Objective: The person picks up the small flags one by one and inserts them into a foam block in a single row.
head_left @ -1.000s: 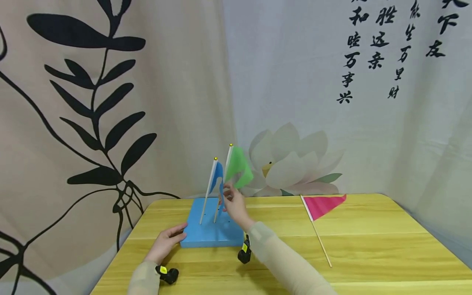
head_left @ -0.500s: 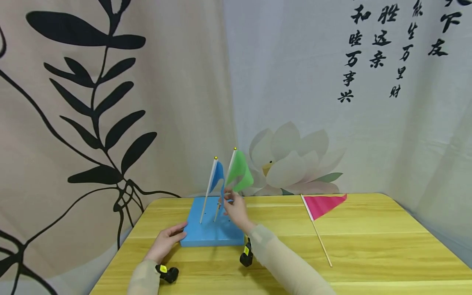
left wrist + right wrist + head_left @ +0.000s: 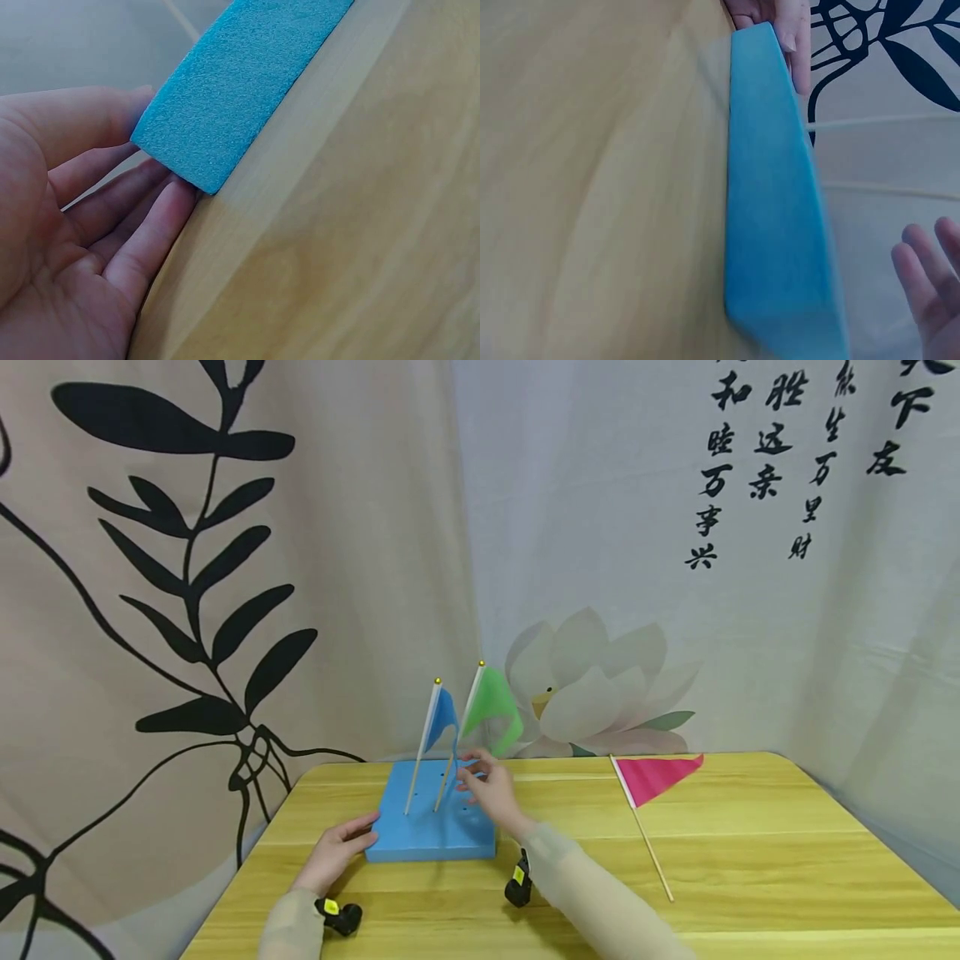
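Note:
A blue foam block (image 3: 431,847) lies on the table with two small flags standing in it, both leaning right. The blue flag (image 3: 437,722) is at the left; the green flag (image 3: 492,703), on a thin stick, is beside it. My left hand (image 3: 337,853) rests against the block's left side, its extended fingers and thumb touching the foam edge in the left wrist view. Just right of the green flag's stick is my right hand (image 3: 495,795). In the right wrist view its fingers (image 3: 922,266) are spread loosely, apart from the sticks, holding nothing.
A pink pennant (image 3: 656,778) on a wooden stick lies on the right part of the wooden table (image 3: 787,860). Small holes show in the block's top. A printed curtain (image 3: 375,568) hangs behind the table.
My right hand, earlier pinching the green flag's stick, has let go and moved slightly right. The green flag has sunk a little and tilted further right. My left hand has stayed in place.

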`<state>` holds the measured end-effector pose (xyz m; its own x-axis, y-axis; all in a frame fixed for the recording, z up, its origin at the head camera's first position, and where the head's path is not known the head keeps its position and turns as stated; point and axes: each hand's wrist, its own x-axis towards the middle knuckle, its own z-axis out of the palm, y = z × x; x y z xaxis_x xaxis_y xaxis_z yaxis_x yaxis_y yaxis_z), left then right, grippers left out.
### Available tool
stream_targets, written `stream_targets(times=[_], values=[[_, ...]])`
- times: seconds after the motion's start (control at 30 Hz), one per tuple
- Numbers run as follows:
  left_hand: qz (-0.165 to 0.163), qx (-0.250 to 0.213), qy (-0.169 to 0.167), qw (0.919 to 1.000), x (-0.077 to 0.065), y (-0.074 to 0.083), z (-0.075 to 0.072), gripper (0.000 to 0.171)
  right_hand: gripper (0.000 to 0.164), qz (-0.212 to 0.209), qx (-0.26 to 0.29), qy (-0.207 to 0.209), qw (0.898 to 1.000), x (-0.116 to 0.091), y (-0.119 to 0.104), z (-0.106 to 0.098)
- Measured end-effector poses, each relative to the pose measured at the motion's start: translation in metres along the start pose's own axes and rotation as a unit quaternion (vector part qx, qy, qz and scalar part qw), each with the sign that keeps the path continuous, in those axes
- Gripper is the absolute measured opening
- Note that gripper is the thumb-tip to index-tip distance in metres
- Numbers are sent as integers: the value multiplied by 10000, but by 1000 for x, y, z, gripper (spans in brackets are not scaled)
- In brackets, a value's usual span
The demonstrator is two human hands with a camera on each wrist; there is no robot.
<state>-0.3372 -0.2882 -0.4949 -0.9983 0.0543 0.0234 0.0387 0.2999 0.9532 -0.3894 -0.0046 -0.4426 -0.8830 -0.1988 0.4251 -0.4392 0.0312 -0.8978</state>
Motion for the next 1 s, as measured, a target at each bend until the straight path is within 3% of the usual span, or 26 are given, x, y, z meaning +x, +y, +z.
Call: stream_targets(times=[0.2, 0.43, 0.57, 0.67, 0.87, 1.0], values=[[64, 53, -69, 9999, 0, 2, -1, 50, 21, -87, -169, 42, 9998, -23, -21, -44], [123, 179, -117, 9997, 4, 1, -4, 51, 18, 553, -278, 436, 9971, -43, -19, -106], [106, 123, -129, 9998, 6, 0, -3, 52, 22, 1069, -600, 316, 9920, -57, -21, -143], [101, 108, -145, 9998, 6, 0, -2, 53, 24, 1388, -784, 230, 9869, -66, -16, -170], [22, 136, -80, 9999, 3, 2, -2, 51, 29, 1513, -1020, 724, 9805, -74, 13, -217], [-11, 125, -103, 9999, 1, 1, -2, 52, 33, 1859, -1285, 828, 9706, -80, 11, -236]])
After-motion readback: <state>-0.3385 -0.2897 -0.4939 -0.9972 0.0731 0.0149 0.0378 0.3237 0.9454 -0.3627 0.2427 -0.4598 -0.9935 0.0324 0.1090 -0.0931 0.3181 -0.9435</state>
